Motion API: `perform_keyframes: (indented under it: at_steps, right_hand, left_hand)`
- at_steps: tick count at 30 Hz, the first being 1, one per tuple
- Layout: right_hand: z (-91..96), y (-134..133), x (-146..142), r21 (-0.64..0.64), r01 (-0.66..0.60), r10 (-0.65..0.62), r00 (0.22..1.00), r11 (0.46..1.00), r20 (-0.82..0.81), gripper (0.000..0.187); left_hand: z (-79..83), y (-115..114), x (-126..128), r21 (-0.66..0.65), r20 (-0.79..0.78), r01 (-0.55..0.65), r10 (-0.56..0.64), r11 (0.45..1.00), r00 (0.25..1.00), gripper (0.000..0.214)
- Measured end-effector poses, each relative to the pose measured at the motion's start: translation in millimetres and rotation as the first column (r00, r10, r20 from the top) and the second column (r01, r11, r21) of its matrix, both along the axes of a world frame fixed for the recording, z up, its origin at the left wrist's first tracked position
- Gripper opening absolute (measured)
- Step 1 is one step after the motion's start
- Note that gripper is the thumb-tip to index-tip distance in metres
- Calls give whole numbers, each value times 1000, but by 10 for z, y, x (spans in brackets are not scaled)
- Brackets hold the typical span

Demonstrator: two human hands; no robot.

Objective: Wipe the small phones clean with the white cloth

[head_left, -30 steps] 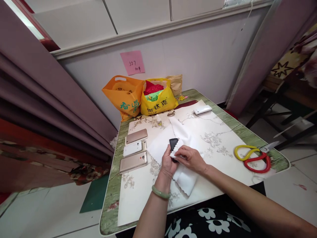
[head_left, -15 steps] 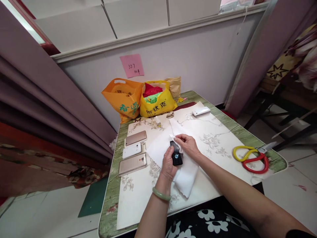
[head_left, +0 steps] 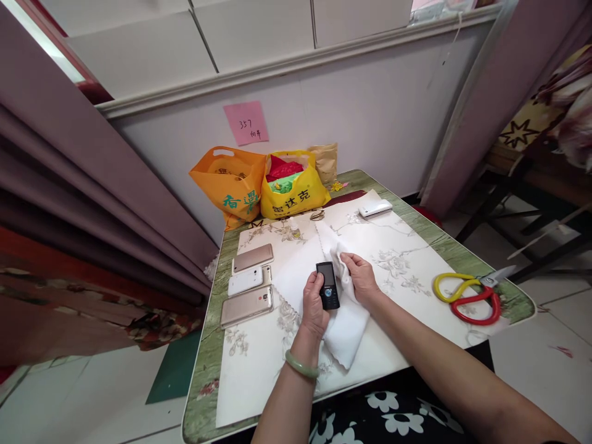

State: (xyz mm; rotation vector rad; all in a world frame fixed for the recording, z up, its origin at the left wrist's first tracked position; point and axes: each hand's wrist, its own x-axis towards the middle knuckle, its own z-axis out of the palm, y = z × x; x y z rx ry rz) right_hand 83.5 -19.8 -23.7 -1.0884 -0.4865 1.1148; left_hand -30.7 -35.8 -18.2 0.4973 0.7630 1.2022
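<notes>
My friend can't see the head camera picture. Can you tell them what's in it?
A person's left hand holds a black keypad phone while the right hand pinches a white cloth beside it. On the table, more phones lie at left, scissors at right, and an orange bag and a yellow bag stand behind.

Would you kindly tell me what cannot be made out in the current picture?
In the head view:
Black phone: its back is turned away from the camera.
Left hand: most fingers are hidden behind the phone.
White cloth: part is hidden behind the right hand.
Orange bag: its front wall hides the bottom inside.
Small bottle: too small to read any label.
Purple curtain: cut off by the left edge.
</notes>
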Motion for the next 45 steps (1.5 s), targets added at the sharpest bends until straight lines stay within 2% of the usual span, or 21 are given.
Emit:
perform_keyframes:
  at_steps: [2, 6, 9, 13, 16, 19, 24, 27, 29, 32, 34, 38, 40, 42, 45]
  right_hand:
    - [-8, -20, 10, 10, -8, 8, 1000, 1000, -9, 42]
    - [-47, -69, 8, 55, -83, 73, 981, 995, 179, 40]
    - [-66, -78, 10, 68, -98, 82, 976, 993, 202, 38]
    - [-62, -53, 48, 62, -119, 113, 989, 991, 92, 37]
    - [-45, -41, 84, 64, -150, 149, 989, 987, 26, 39]
    - [-27, -44, 102, 72, -170, 170, 985, 983, -3, 39]
    - [-24, -60, 80, 66, -192, 190, 981, 979, 44, 37]
    - [-25, -72, 59, 68, -210, 204, 975, 975, 82, 34]
    - [-16, -82, 52, 63, -212, 204, 972, 975, 114, 34]
    - [5, -88, 55, 55, -197, 190, 975, 979, 113, 34]
    - [14, -80, 66, 56, -188, 184, 980, 981, 70, 34]
    - [8, -42, 95, 35, -134, 137, 987, 990, -80, 35]
    - [4, -30, 100, 32, -125, 128, 984, 992, -121, 36]
    - [8, -31, 92, 42, -139, 143, 983, 989, -113, 35]
    - [22, -55, 65, 55, -187, 190, 980, 981, -61, 34]
  left_hand:
    - [9, -9, 17, 9, -15, -12, 12, 1000, 1000, 33]
    - [7, -32, 69, 27, -86, -77, 79, 997, 993, 35]
    - [10, -21, 83, 110, -192, -84, 104, 990, 976, 33]
    - [85, 68, 20, 275, -402, 32, 85, 961, 912, 24]
    - [160, 152, -33, 293, -478, 153, 6, 944, 878, 24]
    - [192, 204, -13, 301, -531, 178, 10, 937, 847, 25]
    - [208, 298, 148, 364, -531, 11, 198, 931, 824, 30]
    - [269, 424, 224, 372, -480, -119, 301, 920, 824, 30]
    - [319, 507, 248, 384, -478, -164, 348, 908, 806, 29]
    - [358, 539, 251, 432, -532, -132, 370, 892, 762, 29]
    - [343, 473, 235, 441, -567, -74, 342, 895, 749, 29]
    - [252, 235, 167, 345, -615, 125, 123, 930, 779, 29]
    - [221, 160, 136, 318, -627, 168, 75, 933, 775, 30]
    - [220, 159, 130, 325, -632, 157, 90, 933, 770, 30]
    - [269, 289, 174, 392, -612, 31, 235, 920, 755, 30]
